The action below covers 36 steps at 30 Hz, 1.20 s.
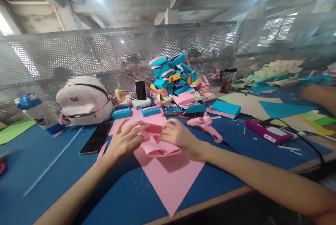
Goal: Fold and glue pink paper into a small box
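A folded piece of pink paper [163,149], open in the middle like a small box or sleeve, is between my two hands. My left hand [126,141] is at its left side, fingers spread and curved, with the fingertips and thumb against the paper's edge. From the right, my right hand [181,137] grips it, the fingers bent over the rim and partly inside the fold. Beneath lies a flat pink sheet [172,186], one corner pointing at me, with the piece's shadow on it. A pink glue gun [207,127] lies just right of my right hand.
Behind my hands rises a pile of blue, pink and yellow paper boxes [181,81]. A black phone [96,139], white backpack [84,100] and bottle [42,114] stand or lie left. Rightward are a purple device [270,131] with a cable and another person's hand [319,95].
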Each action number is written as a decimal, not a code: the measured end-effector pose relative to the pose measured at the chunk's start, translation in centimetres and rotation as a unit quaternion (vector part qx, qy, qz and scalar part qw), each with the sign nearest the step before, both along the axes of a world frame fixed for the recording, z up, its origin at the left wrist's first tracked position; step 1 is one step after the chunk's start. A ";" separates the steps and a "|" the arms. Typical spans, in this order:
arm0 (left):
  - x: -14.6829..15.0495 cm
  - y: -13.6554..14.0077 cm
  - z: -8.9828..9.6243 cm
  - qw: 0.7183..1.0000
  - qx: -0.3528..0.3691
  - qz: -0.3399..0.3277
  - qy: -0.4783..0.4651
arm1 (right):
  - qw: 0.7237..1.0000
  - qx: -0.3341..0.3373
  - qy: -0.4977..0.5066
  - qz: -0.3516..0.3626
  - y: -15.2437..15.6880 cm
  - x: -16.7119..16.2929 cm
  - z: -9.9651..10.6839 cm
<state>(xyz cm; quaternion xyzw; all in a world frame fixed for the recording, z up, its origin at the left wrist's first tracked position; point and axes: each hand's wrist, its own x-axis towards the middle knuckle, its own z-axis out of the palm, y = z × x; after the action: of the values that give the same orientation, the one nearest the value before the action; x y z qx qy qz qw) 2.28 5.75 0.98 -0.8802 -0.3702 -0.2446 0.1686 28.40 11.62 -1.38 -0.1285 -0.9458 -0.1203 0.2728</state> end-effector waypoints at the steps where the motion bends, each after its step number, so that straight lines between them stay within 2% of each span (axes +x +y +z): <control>1: 0.0 0.0 -0.1 1.000 0.000 0.006 0.022 | 1.000 0.019 -0.002 -0.011 0.0 -0.1 -0.1; 7: 0.7 -0.1 -1.2 0.997 0.010 0.046 0.062 | 0.992 0.083 -0.050 -0.077 -0.1 -0.4 -0.9; 14: 2.2 -0.8 -2.1 0.997 -0.016 -0.015 0.080 | 0.979 0.116 -0.120 -0.119 -1.4 -1.0 -1.7; 18: 3.1 -1.4 -3.9 0.988 0.006 -0.010 0.153 | 0.970 0.152 -0.133 -0.133 -2.8 -1.4 -3.3; 22: 3.5 -1.6 -6.4 0.989 0.004 0.023 0.143 | 0.971 0.130 -0.141 -0.144 -3.7 -1.6 -4.3; 25: 3.3 -1.4 -7.3 0.992 -0.007 0.017 0.124 | 0.978 0.092 -0.135 -0.130 -3.8 -1.8 -4.4; 27: 3.1 -1.1 -7.1 0.990 -0.017 0.006 0.139 | 0.981 0.074 -0.130 -0.120 -3.6 -1.8 -4.3; 30: 3.0 -1.3 -5.8 0.983 -0.049 0.002 0.177 | 0.984 0.061 -0.130 -0.106 -3.3 -1.7 -4.4; 34: 3.5 -2.3 -3.3 0.967 -0.129 0.040 0.215 | 0.985 0.055 -0.131 -0.099 -3.1 -1.5 -4.3; 36: 3.6 -2.8 -2.8 0.960 -0.156 0.054 0.224 | 0.986 0.039 -0.127 -0.099 -3.2 -1.4 -4.1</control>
<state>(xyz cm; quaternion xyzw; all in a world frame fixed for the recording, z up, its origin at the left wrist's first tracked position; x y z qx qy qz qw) 5.87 2.97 -1.81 -0.9066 -0.4034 0.0293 0.1205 27.03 8.41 -5.47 -0.1947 -0.9500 -0.1988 0.1418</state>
